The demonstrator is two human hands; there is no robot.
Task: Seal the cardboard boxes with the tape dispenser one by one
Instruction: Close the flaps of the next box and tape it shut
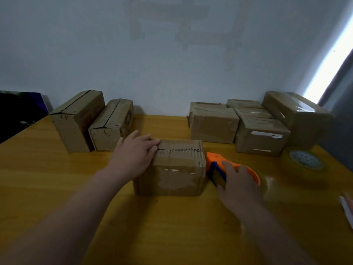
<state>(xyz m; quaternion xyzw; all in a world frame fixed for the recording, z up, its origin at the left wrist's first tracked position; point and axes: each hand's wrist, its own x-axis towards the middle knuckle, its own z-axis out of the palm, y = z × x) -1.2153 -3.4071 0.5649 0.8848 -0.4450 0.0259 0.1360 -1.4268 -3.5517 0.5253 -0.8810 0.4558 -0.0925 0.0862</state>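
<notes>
A: Where's the box point(177, 165) sitting?
B: Mid-table point(57, 178). I'm pressing left hand point(133, 155) flat on its left end, fingers straight; right hand point(238, 186) is gripping tape dispenser point(215, 159) at its right end.
A: Be running straight along the seam point(179, 150), pressing firmly.

Yellow wooden table point(57, 178), cardboard boxes point(177, 169) on it, tape roll point(305, 161)

2 bare forearms; bare left hand point(133, 156), right hand point(241, 188).

The left hand point(133, 155) is resting flat on the near box point(177, 169); the right hand point(238, 186) is gripping the orange tape dispenser point(215, 159) at its right end.
</notes>
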